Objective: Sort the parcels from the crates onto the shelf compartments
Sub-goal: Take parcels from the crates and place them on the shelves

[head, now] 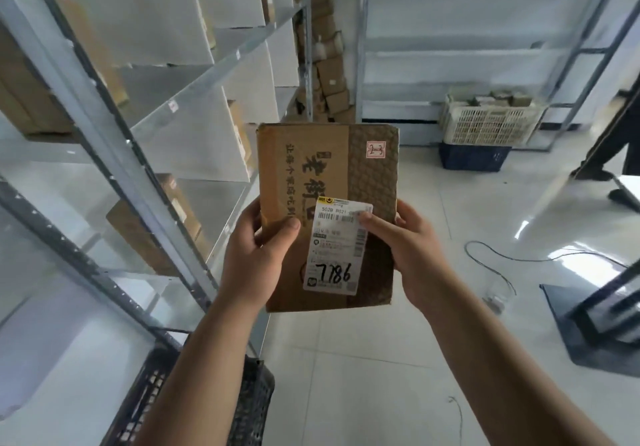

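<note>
At the centre of the frame, a flat brown cardboard parcel (327,217) is held upright in the air by both hands. The left hand (254,255) and right hand (412,251) each wrap their fingers around a side edge. A metal shelf (114,140) with white dividers fills the left side.

There is one view only, from a wide-angle camera on the person's head, looking forward and down. It sits close above both forearms, and the hands hold a parcel (327,217) near the middle of the frame. The shelf (152,126) runs along the left edge, tilted by the wide lens. Ahead, well away, a white crate (488,123) stands on the floor (381,359).
</note>
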